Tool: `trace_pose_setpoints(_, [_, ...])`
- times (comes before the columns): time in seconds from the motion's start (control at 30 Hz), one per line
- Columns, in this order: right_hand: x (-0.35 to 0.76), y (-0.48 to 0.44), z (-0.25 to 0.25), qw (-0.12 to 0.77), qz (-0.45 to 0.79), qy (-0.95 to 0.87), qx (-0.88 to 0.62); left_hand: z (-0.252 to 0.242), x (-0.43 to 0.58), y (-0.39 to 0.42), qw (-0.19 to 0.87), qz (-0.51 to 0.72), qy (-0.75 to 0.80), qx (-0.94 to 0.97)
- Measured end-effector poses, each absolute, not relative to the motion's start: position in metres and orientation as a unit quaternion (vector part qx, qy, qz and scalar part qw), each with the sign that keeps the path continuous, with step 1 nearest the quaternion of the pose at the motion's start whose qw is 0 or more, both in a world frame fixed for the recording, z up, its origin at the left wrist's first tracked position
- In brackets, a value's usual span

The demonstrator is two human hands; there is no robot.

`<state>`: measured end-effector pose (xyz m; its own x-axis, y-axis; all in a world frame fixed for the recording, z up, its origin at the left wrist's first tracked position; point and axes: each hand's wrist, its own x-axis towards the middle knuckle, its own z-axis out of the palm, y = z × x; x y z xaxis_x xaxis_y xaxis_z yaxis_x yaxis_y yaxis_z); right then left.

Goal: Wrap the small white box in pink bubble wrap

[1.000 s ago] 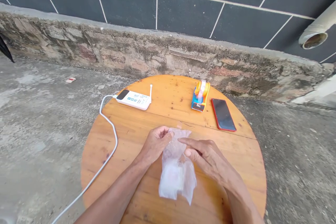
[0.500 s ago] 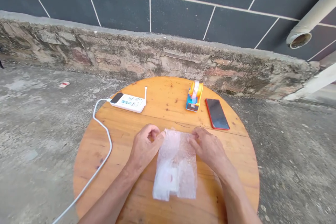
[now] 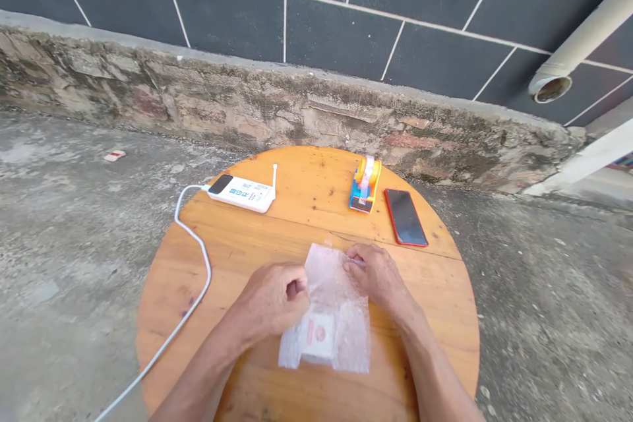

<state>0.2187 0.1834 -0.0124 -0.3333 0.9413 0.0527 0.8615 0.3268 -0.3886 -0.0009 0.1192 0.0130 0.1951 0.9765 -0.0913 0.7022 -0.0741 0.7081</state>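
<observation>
A sheet of clear bubble wrap [image 3: 329, 277] lies on the round wooden table [image 3: 208, 356] in front of me. Near its lower end sits a small white box [image 3: 320, 336] with reddish print, seemingly under a layer of the wrap. My left hand [image 3: 279, 297] is closed at the wrap's left edge, its fingers curled and pinching it. At the upper right corner, my right hand [image 3: 370, 270] grips the wrap between thumb and fingers, and the edge there is folded a little. What lies beneath the box is hidden.
Toward the back stand a white power bank [image 3: 242, 192] with a white cable [image 3: 205, 257] running off the left side, a blue-and-yellow tape dispenser [image 3: 364, 184] and a red-edged phone [image 3: 405, 216]. A stone-based wall [image 3: 297, 109] rises behind the table.
My left hand has come down along the wrap's left edge and closed. The right fingers have closed on the upper right corner, lifting it inward. The box's print shows more clearly.
</observation>
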Motion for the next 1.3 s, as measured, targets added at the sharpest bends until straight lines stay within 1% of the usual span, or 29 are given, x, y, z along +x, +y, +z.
trace_pose_setpoints(0.2, [0.222,0.188,-0.015,0.173,0.119,-0.796,-0.568,0.0,-0.029,0.12,0.28,0.253,0.678,0.631])
trace_pose_setpoints(0.37, [0.225,0.19,-0.018,0.195,0.087,-0.789,-0.576,-0.012,-0.035,0.129,0.241,0.223,0.715,0.617])
trace_pose_setpoints(0.47, [0.228,0.19,-0.015,0.216,0.073,-0.783,-0.578,-0.015,-0.035,0.131,0.241,0.205,0.725,0.612])
trace_pose_setpoints(0.53, [0.229,0.187,-0.009,0.26,0.095,-0.778,-0.564,-0.016,-0.036,0.131,0.26,0.212,0.721,0.606])
trace_pose_setpoints(0.6, [0.229,0.181,0.001,0.294,0.168,-0.779,-0.528,-0.018,-0.039,0.131,0.279,0.222,0.712,0.605])
trace_pose_setpoints(0.63, [0.228,0.178,0.007,0.293,0.218,-0.783,-0.503,-0.018,-0.04,0.131,0.285,0.225,0.707,0.606])
trace_pose_setpoints(0.7, [0.225,0.17,0.019,0.255,0.303,-0.796,-0.457,-0.019,-0.042,0.132,0.291,0.227,0.701,0.61])
trace_pose_setpoints(0.77, [0.221,0.163,0.029,0.198,0.334,-0.814,-0.431,-0.018,-0.044,0.133,0.294,0.226,0.701,0.609])
trace_pose_setpoints(0.87, [0.215,0.155,0.039,0.115,0.297,-0.835,-0.449,-0.015,-0.043,0.134,0.296,0.221,0.705,0.605])
trace_pose_setpoints(0.93, [0.211,0.15,0.042,0.077,0.267,-0.838,-0.47,-0.013,-0.043,0.134,0.295,0.215,0.708,0.605])
trace_pose_setpoints(1.03, [0.205,0.14,0.05,0.056,0.248,-0.848,-0.465,-0.01,-0.043,0.133,0.295,0.207,0.706,0.61])
trace_pose_setpoints(1.17, [0.199,0.117,0.063,0.053,0.231,-0.896,-0.376,-0.01,-0.045,0.134,0.288,0.2,0.701,0.621])
trace_pose_setpoints(1.23, [0.196,0.102,0.057,0.044,0.214,-0.925,-0.311,-0.012,-0.046,0.134,0.283,0.196,0.7,0.626])
trace_pose_setpoints(1.3, [0.194,0.085,0.035,0.06,0.161,-0.95,-0.26,-0.013,-0.047,0.134,0.278,0.195,0.7,0.628])
